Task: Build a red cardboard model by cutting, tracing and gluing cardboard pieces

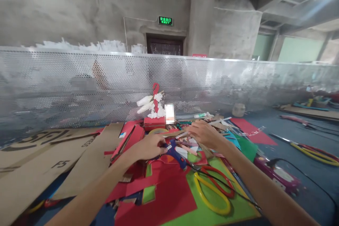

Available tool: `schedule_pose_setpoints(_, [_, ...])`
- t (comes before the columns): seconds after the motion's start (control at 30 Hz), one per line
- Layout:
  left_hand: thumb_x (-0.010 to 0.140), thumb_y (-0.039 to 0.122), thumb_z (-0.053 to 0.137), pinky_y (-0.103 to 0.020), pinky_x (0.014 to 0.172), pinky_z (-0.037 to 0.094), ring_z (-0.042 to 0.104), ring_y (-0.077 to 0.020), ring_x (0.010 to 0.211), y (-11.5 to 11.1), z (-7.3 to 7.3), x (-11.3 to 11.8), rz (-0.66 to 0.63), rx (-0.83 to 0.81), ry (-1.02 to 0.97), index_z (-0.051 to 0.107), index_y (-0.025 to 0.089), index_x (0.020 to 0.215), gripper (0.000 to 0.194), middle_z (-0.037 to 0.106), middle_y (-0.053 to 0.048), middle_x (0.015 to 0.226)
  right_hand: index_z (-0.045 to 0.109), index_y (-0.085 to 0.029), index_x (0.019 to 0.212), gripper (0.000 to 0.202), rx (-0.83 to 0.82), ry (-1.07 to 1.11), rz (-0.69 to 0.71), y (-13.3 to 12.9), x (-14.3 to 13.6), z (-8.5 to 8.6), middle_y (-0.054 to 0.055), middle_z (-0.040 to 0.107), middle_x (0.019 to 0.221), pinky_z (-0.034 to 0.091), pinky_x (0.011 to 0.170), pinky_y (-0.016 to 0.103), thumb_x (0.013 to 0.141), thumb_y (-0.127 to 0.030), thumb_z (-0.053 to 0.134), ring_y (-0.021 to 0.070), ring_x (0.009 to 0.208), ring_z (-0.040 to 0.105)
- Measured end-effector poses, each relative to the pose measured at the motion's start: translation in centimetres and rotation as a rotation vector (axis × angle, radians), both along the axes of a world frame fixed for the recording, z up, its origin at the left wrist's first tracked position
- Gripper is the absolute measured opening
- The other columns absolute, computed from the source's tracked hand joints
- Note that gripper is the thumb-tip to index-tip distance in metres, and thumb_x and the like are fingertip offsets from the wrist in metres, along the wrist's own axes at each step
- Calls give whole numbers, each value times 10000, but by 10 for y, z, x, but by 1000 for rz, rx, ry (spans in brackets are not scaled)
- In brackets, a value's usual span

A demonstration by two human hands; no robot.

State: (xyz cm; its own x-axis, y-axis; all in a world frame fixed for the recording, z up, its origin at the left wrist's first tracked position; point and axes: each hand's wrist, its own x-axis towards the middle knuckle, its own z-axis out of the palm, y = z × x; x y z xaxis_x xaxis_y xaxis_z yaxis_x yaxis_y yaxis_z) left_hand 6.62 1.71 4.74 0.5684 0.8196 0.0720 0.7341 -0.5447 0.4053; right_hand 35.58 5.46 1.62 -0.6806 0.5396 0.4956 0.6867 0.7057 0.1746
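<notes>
A long perforated silver metal panel (113, 88) stood behind the blue tabletop (312, 176). Flattened brown cardboard pieces (34, 176) spread across the left side, while a bright green flat sheet (238, 212) lay nearer the person, partly under a cut red flat sheet (164, 197). Large scissors with yellow and red looped handles (221, 212) rested over the green sheet, just beside the red one, with a thin black cord (247, 198) crossing there.

Both bare hands were over the cluttered middle. The left hand (150, 147) had its fingers curled in beside the dark blue plastic glue gun (174, 153); whether they gripped it could not be told. The right hand (202, 132) had bent fingers, the tips gathered by a slim, pale stick-like piece (182, 135), though a firm pinch could not be confirmed. The gun lay between and slightly below the hands, handle angled toward the scissors.

The step in hand looked like close fingertip work on small pieces. From that posture, the next move seemed to call for light, steady fingers, clear of the gun's tip and the cord.
</notes>
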Motion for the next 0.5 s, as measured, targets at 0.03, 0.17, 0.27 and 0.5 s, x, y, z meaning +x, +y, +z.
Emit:
schedule_pose_setpoints(0.03, [833, 413, 628, -361, 801, 494, 653, -256, 914, 0, 0, 0, 0, 0, 5, 733, 228, 917, 229, 712, -73, 1048, 681, -196, 1016, 204, -7, -3, 7, 0, 1, 0, 54, 652, 909, 341, 802, 325, 1036, -165, 480, 211, 866, 540])
schedule_pose_setpoints(0.17, [836, 415, 637, -364, 843, 497, 649, -263, 960, 3, -3, 1, 14, 6, 26, 751, 224, 957, 253, 700, -86, 1137, 676, -185, 974, 193, -22, -55, 2, -3, -3, 0, 60, 657, 910, 321, 779, 320, 1027, -155, 493, 199, 822, 521])
schedule_pose_setpoints(0.27, [849, 417, 623, -355, 846, 498, 639, -262, 985, 5, -5, 1, -9, 7, 29, 753, 221, 1006, 283, 702, -86, 1147, 681, -184, 975, 189, -5, -59, -34, -4, -4, 2, 61, 654, 901, 310, 772, 313, 1024, -147, 503, 198, 824, 511])
schedule_pose_setpoints(0.5, [860, 414, 595, -343, 786, 473, 634, -230, 893, 7, -6, 0, 45, -83, 97, 739, 205, 1009, 294, 714, -78, 1056, 690, -192, 1043, 180, 28, -103, 59, -3, 1, -1, 58, 656, 940, 321, 804, 311, 1029, -140, 518, 198, 849, 513])
